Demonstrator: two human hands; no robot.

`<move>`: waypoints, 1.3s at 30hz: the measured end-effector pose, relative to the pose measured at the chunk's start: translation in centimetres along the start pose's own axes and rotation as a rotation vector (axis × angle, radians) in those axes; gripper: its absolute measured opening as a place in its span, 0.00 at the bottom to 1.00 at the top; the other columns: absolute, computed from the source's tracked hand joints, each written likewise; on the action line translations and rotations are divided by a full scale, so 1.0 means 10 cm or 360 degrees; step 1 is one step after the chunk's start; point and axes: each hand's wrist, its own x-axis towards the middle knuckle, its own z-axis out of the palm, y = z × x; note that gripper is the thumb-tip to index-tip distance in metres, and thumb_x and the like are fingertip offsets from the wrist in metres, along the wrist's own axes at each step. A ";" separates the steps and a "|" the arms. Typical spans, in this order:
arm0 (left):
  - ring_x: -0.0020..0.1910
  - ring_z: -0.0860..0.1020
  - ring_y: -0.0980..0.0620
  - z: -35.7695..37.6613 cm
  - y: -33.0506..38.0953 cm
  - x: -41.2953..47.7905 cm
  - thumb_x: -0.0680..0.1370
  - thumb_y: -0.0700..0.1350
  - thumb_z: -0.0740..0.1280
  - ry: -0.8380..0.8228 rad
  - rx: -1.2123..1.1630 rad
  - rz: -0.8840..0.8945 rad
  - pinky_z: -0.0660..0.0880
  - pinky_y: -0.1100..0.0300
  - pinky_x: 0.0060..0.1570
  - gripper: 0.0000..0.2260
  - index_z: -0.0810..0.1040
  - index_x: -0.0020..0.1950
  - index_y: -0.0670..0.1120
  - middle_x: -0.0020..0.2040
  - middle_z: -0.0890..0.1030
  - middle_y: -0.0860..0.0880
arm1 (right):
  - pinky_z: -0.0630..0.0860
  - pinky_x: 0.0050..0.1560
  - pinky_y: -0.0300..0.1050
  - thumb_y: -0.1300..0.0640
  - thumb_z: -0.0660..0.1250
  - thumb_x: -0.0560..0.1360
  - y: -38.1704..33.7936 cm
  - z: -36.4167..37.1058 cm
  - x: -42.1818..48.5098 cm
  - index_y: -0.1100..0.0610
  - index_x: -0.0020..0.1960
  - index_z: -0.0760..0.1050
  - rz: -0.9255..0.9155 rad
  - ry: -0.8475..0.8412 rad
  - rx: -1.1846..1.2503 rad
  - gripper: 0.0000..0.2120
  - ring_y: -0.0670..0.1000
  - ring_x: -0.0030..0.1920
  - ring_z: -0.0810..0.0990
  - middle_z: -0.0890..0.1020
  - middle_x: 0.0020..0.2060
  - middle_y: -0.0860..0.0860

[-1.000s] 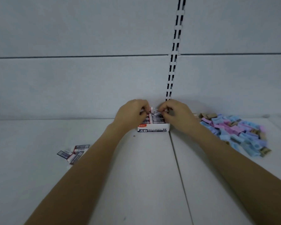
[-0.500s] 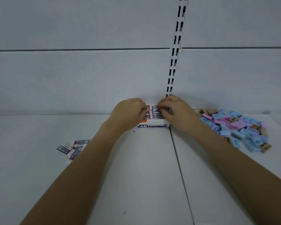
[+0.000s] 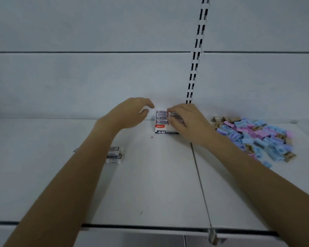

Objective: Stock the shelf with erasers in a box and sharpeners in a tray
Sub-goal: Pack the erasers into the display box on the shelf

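A small white eraser box [image 3: 160,130] marked 4B stands at the back of the shelf, with rows of wrapped erasers [image 3: 162,117] lying in it. My right hand [image 3: 186,120] rests over the box's right half, fingertips on the erasers there. Just left of the box, my left hand [image 3: 132,112] hovers with relaxed fingers and holds nothing. A few loose erasers [image 3: 113,155] lie on the shelf to the left, partly behind my left forearm. A heap of blue, pink and tan sharpeners [image 3: 253,138] lies at the right. No tray is in view.
The white shelf [image 3: 150,184] has a seam running front to back near the middle. A slotted upright [image 3: 194,65] climbs the back wall behind the box. The shelf's front edge [image 3: 150,226] runs along the bottom.
My left hand has lifted off the box and moved left, its fingers loosened. My right hand stays on the erasers in the box. The view has tilted down slightly.
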 end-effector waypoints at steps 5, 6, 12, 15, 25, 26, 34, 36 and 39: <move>0.58 0.74 0.51 -0.32 -0.39 -0.50 0.78 0.38 0.62 -0.0185 0.0078 -0.0202 0.64 0.65 0.54 0.12 0.76 0.60 0.46 0.61 0.77 0.48 | 0.59 0.58 0.33 0.54 0.62 0.77 -0.50 0.12 0.04 0.53 0.66 0.70 -0.0321 -0.0397 0.0212 0.18 0.50 0.62 0.69 0.75 0.61 0.50; 0.57 0.74 0.52 -0.37 -0.45 -0.62 0.78 0.38 0.62 -0.0243 0.0077 -0.0266 0.65 0.65 0.54 0.12 0.76 0.60 0.47 0.60 0.77 0.49 | 0.58 0.58 0.32 0.53 0.62 0.77 -0.59 0.14 0.06 0.52 0.67 0.68 -0.0369 -0.0523 0.0219 0.19 0.48 0.64 0.68 0.73 0.63 0.49; 0.55 0.74 0.56 -0.44 -0.69 -1.17 0.75 0.40 0.67 -0.0515 -0.0012 -0.0577 0.69 0.63 0.53 0.16 0.74 0.60 0.55 0.56 0.75 0.56 | 0.67 0.59 0.39 0.46 0.65 0.74 -1.04 0.30 0.12 0.50 0.65 0.71 -0.0492 -0.0815 0.0319 0.21 0.45 0.57 0.72 0.76 0.59 0.47; 0.51 0.77 0.56 -0.40 -0.70 -1.29 0.73 0.41 0.69 -0.0514 -0.0084 -0.0588 0.72 0.61 0.51 0.15 0.76 0.56 0.56 0.54 0.78 0.56 | 0.70 0.51 0.41 0.48 0.66 0.73 -1.10 0.34 0.14 0.52 0.57 0.77 -0.0503 -0.0780 0.0377 0.14 0.47 0.50 0.76 0.80 0.51 0.48; 0.46 0.77 0.55 -0.29 -0.58 -1.19 0.72 0.42 0.70 -0.0344 -0.0263 -0.0444 0.73 0.63 0.50 0.12 0.76 0.53 0.54 0.46 0.78 0.55 | 0.67 0.40 0.29 0.55 0.68 0.73 -0.91 0.17 0.17 0.51 0.51 0.77 -0.0501 -0.0687 0.0294 0.08 0.40 0.40 0.72 0.75 0.40 0.38; 0.45 0.77 0.56 -0.32 -0.58 -1.17 0.72 0.43 0.71 -0.0327 -0.0274 -0.0435 0.72 0.64 0.48 0.12 0.76 0.53 0.53 0.44 0.78 0.56 | 0.69 0.40 0.31 0.57 0.68 0.72 -0.88 0.12 0.17 0.51 0.50 0.76 -0.0455 -0.0631 0.0392 0.07 0.41 0.39 0.73 0.76 0.39 0.38; 0.41 0.76 0.61 -0.47 -0.31 -0.76 0.75 0.47 0.68 -0.0027 -0.0234 -0.0125 0.70 0.73 0.41 0.05 0.76 0.50 0.53 0.42 0.77 0.59 | 0.74 0.41 0.34 0.64 0.66 0.72 -0.44 -0.30 0.15 0.50 0.48 0.71 -0.0126 -0.0077 0.0729 0.11 0.43 0.38 0.78 0.76 0.40 0.43; 0.40 0.75 0.62 -0.39 -0.19 -0.59 0.75 0.46 0.68 0.0099 -0.0266 -0.0054 0.69 0.75 0.39 0.04 0.76 0.48 0.51 0.42 0.77 0.59 | 0.71 0.39 0.28 0.61 0.68 0.72 -0.26 -0.34 0.14 0.53 0.45 0.73 -0.0025 0.0127 0.0690 0.06 0.38 0.35 0.77 0.77 0.39 0.45; 0.39 0.75 0.60 -0.23 0.00 -0.32 0.75 0.43 0.68 0.0239 -0.0384 0.0021 0.69 0.75 0.39 0.03 0.77 0.47 0.47 0.42 0.77 0.56 | 0.73 0.40 0.34 0.60 0.70 0.72 0.02 -0.30 0.08 0.57 0.44 0.75 0.0178 0.0429 0.0701 0.04 0.39 0.35 0.76 0.80 0.40 0.53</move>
